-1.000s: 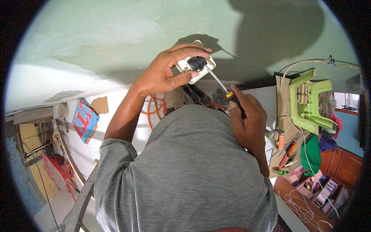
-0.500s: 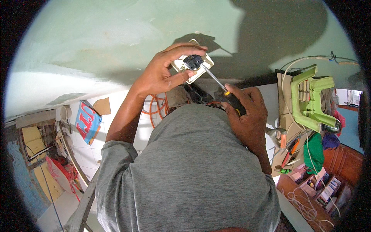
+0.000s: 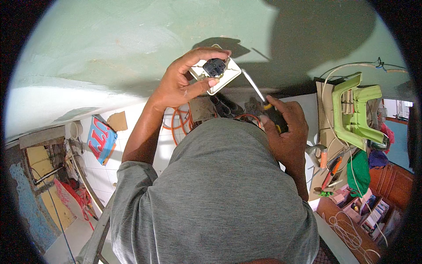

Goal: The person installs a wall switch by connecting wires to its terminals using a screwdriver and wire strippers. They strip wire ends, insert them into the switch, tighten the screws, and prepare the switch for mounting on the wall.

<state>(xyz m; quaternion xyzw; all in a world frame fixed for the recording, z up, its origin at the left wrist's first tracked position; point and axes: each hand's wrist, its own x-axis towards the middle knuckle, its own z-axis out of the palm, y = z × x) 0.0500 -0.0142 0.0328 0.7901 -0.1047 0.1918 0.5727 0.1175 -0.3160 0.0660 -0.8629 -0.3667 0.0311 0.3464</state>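
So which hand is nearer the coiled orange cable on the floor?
Left. In the picture the left hand, holding the white socket plate, sits just above the orange cable; the right hand, holding the screwdriver, is off to its right.

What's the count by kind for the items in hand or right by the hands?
Hands: 2, left hand and right hand
Wall socket, white plate with dark insert: 1, in the left hand
Screwdriver: 1, in the right hand
Orange cable coil: 1, below the left hand
Green plastic stool: 1, at right
Total: 6
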